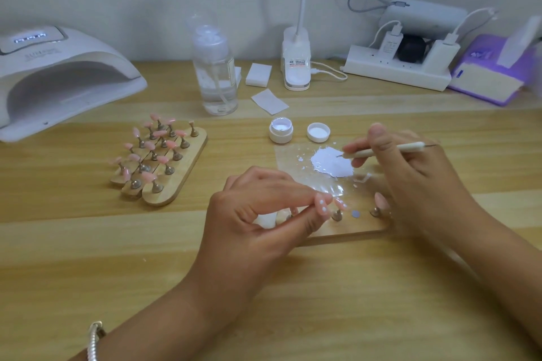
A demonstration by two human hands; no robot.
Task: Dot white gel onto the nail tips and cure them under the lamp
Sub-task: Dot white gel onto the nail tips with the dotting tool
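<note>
Two dots sat on the tip (322,204) pinched in left fingers (293,191); right fingers (356,150) clamped the tool (407,147), its point in gel (328,163) just beyond.

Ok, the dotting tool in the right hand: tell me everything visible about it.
The dotting tool is a slim stick with a cream, matte handle and a fine metal pin at each end. It lies nearly level, front end pointing left. The right hand pinches it between thumb and fingers, which hide its middle. The front pin's tip sits at the white gel puddle on the clear sheet; whether it touches is unclear.
</note>
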